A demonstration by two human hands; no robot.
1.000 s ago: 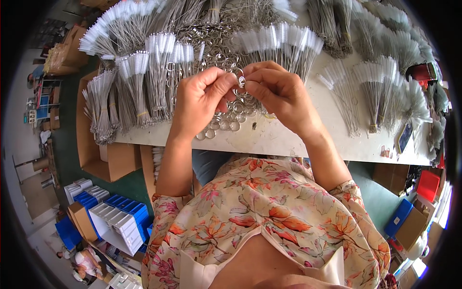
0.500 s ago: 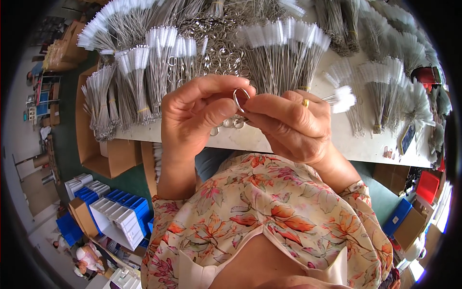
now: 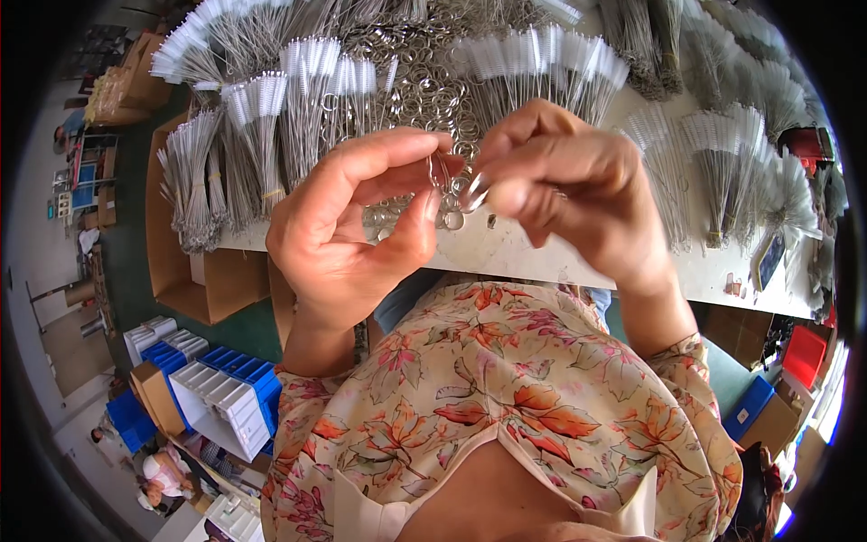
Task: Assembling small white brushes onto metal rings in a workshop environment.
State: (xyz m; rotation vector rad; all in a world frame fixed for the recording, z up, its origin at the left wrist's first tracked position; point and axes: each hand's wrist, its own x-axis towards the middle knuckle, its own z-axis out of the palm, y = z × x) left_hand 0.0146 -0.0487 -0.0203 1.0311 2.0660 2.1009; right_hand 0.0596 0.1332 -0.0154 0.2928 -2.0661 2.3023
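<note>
Metal-handling is seemingly occupying us, left hand (image 3: 336, 226) pinching a thin loop (image 3: 431, 170), right hand (image 3: 587, 197) a blurred ring (image 3: 475, 193), likely needing steady alignment next.

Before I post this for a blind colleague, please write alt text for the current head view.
A left hand holds a metal loop beside a blurred right hand gripping a shiny metal piece, above a white table. Beyond lie loose rings and bundles of white-tipped brushes.

I saw white glare at the far lower right, soft light over the table (image 3: 519, 253), and glints on the metal rings (image 3: 417, 98). The right hand (image 3: 573, 194) was blurred; straight edges bowed toward a black rim.
</note>
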